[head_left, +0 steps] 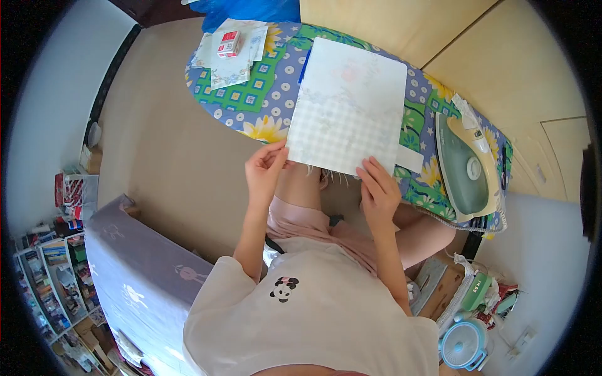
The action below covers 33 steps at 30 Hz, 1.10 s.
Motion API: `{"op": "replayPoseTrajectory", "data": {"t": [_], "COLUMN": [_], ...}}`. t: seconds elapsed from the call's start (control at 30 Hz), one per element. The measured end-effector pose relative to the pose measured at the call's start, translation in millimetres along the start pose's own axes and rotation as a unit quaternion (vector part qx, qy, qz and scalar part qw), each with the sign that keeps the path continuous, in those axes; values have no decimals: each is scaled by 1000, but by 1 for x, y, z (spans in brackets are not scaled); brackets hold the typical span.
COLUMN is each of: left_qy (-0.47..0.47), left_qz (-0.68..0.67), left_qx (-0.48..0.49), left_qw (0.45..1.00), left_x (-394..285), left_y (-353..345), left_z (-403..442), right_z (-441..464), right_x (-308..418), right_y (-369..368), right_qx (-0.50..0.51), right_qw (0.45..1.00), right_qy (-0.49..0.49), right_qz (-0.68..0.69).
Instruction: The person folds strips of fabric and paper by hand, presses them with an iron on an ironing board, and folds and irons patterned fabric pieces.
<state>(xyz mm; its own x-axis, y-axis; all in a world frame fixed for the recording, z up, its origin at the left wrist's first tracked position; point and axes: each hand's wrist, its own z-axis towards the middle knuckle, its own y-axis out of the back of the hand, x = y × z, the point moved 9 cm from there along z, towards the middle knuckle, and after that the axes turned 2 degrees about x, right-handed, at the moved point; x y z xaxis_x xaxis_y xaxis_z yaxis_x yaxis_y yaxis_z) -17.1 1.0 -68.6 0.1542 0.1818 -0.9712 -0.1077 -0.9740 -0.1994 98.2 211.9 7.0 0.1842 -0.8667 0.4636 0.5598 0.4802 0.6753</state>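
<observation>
A pale rectangular sheet (351,109) with a faint check pattern and light print lies across the patterned ironing board (251,94), its near edge over my lap. Loose white threads hang below that edge. My left hand (268,164) pinches the sheet's near left corner between thumb and fingers. At the near right part of the edge, my right hand (379,188) grips the sheet, fingertips on top; its thumb is partly hidden. An iron (464,166) rests on the board to the right of the sheet.
A small red-and-white box (229,44) sits on several printed pieces (231,74) at the board's left end. A white strip (409,158) pokes out right of the sheet. Cabinet doors (382,22) stand behind. A covered bed (144,269) is at left, a blue fan (464,344) at lower right.
</observation>
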Motion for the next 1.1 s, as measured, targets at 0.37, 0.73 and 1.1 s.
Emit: {"op": "replayPoseTrajectory", "data": {"t": [0.37, 0.73, 1.1], "left_qy": [-11, -52, -55], "left_qz": [42, 163, 135], "left_qx": [-3, -21, -16], "left_qw": [999, 985, 989], "left_x": [-3, -15, -12], "left_y": [-1, 1, 0], "left_z": [-3, -6, -7], "right_z": [0, 0, -5], "right_x": [-5, -6, -9], "right_y": [-2, 0, 16], "right_qx": [15, 14, -7], "right_qw": [1000, 999, 1000], "right_qy": [-2, -6, -16], "right_qz": [26, 41, -10]}}
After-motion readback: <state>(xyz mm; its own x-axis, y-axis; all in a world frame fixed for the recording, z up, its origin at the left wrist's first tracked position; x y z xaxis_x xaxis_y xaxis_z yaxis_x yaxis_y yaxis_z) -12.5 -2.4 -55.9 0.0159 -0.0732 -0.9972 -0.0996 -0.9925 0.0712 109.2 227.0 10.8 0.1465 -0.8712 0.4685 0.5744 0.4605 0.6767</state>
